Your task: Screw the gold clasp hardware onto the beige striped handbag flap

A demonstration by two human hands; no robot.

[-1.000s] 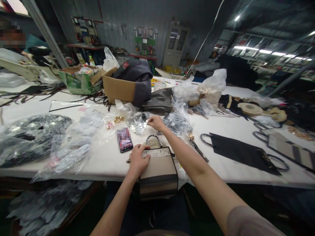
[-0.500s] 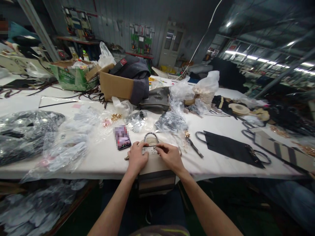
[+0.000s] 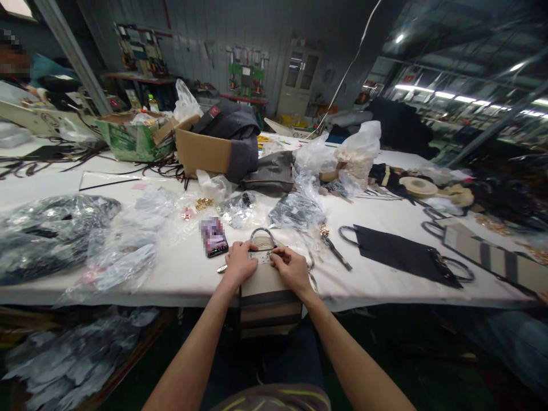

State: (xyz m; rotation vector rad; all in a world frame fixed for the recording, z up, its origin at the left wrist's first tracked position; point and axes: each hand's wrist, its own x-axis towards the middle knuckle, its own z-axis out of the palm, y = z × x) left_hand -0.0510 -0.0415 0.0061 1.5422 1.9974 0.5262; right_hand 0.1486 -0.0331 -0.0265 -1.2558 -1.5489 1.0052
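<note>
At white table (image 3: 385,214), presses beige bag (image 3: 268,284), centre, with left hand (image 3: 240,265), fingers loosely open; pinches right hand (image 3: 291,271), cannot tell on what; cannot read green box (image 3: 132,140), upper left.

You are wearing a dark brownish-grey top (image 3: 274,398) crossed near its hem by curving yellow-green stripes, over dark navy trousers (image 3: 299,357) blurred in shadow, while both your forearms and your left hand (image 3: 240,264) and right hand (image 3: 291,269) are bare, without gloves.
</note>
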